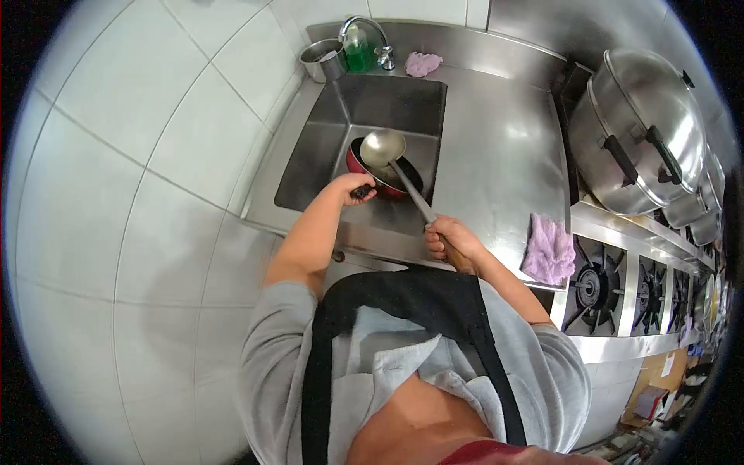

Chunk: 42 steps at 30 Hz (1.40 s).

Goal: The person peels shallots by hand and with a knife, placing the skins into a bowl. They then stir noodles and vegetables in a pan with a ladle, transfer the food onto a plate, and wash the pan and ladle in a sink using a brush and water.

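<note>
My left hand point(355, 189) is closed around the black handle of a red pan point(403, 188) with a dark inside, held over the sink point(329, 159). In my right hand point(452, 239) is the long handle of a large metal ladle point(384, 147), its wooden end pointing back toward my body. The ladle's round bowl overlaps the far side of the pan in this view and hides part of it.
A curved faucet point(364, 23), a bottle of green liquid point(357, 50), a metal pot point(323, 60) and a pink cloth point(422, 64) stand behind the sink. Another pink cloth point(549, 249) lies at the counter's right edge. Large steel pots point(639, 132) and gas burners point(593, 285) are farther right.
</note>
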Motion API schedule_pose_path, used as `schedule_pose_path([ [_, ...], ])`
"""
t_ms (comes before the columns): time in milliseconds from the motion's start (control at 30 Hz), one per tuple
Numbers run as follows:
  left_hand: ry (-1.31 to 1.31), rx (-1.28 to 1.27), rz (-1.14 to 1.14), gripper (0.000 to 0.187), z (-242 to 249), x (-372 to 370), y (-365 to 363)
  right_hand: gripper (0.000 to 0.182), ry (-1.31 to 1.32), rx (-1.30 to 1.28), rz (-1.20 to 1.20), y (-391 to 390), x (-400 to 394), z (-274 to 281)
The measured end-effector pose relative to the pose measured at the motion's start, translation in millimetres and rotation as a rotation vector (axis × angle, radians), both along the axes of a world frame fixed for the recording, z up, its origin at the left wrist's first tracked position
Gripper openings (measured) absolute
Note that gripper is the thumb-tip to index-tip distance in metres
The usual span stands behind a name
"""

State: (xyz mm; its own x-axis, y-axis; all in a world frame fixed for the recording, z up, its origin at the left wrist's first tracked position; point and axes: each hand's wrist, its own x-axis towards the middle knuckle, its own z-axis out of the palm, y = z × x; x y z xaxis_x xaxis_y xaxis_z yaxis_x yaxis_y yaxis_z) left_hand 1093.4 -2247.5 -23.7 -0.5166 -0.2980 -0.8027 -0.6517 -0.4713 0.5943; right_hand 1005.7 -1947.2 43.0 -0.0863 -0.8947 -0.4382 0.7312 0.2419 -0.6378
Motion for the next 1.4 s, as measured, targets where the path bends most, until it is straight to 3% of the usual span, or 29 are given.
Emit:
schedule_pose_path([
  [67,0.016,0.026,0.018,0.013,-23,-8,-17,0.010,-0.005,0.034,0.022,-16,-7,-11],
  [133,-0.005,-0.321,-0.431,0.015,-47,-10,-34,0.010,0.017,0.071,0.003,-28,-10,-17],
  [167,-0.138,-0.405,-0.556,0.020,-76,-14,-50,0.010,0.044,0.100,-0.003,-36,-13,-19],
  [200,-0.251,-0.581,-0.784,0.022,-63,-13,-46,0.010,0.047,0.105,-0.011,-44,-16,-22],
  [267,-0.431,-0.691,-0.959,0.023,-42,-11,-38,0.011,-0.033,0.068,0.009,-58,-19,-32],
  [367,-0.607,-0.499,-1.195,0.027,-75,-34,-70,0.012,0.007,0.129,-0.023,-78,-18,-42],
  [433,-0.510,-0.690,-1.247,0.029,-74,-60,-89,0.011,0.021,0.171,-0.083,-92,-11,-41],
  [467,-0.081,-0.923,-1.193,0.030,-109,-82,-116,0.011,0.031,0.202,-0.130,-100,-7,-40],
  [500,-0.265,-1.169,-1.244,0.032,-124,-120,-137,0.009,0.056,0.202,-0.116,-107,-5,-38],
  [533,-0.007,-1.218,-0.791,0.038,-82,-143,-148,0.009,0.047,0.213,-0.128,-114,-1,-37],
  [567,0.159,-1.508,-0.752,0.044,-23,-151,-144,0.009,0.027,0.208,-0.152,-121,2,-40],
  [600,0.284,-1.654,-0.637,0.048,-3,-173,-156,0.008,0.003,0.203,-0.178,-127,6,-39],
  [633,0.250,-1.714,-0.665,0.052,41,-184,-157,0.008,-0.007,0.210,-0.192,-133,10,-37],
  [700,0.254,-1.817,-0.695,0.046,68,-214,-181,0.007,0.034,0.216,-0.226,-140,19,-32],
  [800,0.037,-1.718,-0.758,0.046,62,-248,-217,0.008,0.037,0.257,-0.261,-150,23,-21],
  [900,0.004,-1.583,-0.613,0.046,41,-245,-233,0.009,0.032,0.139,-0.213,-151,14,-42],
  [933,0.106,-1.696,-0.643,0.044,29,-228,-240,0.009,0.010,0.165,-0.219,-154,15,-34],
  [1000,0.083,-1.329,-0.455,0.045,19,-207,-243,0.009,0.002,0.178,-0.242,-162,16,-31],
  [1033,0.054,-1.318,-0.455,0.045,-5,-202,-255,0.009,0.004,0.184,-0.230,-166,14,-33],
  [1100,-0.044,-1.192,-0.846,0.041,-41,-190,-276,0.007,-0.081,0.138,-0.229,-170,12,-38],
  [1133,0.030,-0.879,-0.694,0.045,-18,-162,-257,0.008,-0.050,0.170,-0.221,-176,11,-34],
  [1200,0.309,-0.827,-0.817,0.045,-95,-147,-286,0.010,-0.100,0.191,-0.255,-184,11,-34],
  [1233,0.302,-0.824,-0.812,0.045,-88,-136,-277,0.010,-0.104,0.193,-0.247,-188,11,-36],
  [1300,0.017,-1.219,-1.074,0.045,-75,-121,-255,0.015,-0.219,0.159,-0.206,-193,10,-40],
  [1333,0.017,-1.218,-1.070,0.045,-85,-118,-257,0.015,-0.217,0.161,-0.203,-193,10,-49],
  [1400,-0.221,-1.266,-0.994,0.042,-101,-110,-254,0.013,-0.210,0.105,-0.103,-192,9,-70],
])
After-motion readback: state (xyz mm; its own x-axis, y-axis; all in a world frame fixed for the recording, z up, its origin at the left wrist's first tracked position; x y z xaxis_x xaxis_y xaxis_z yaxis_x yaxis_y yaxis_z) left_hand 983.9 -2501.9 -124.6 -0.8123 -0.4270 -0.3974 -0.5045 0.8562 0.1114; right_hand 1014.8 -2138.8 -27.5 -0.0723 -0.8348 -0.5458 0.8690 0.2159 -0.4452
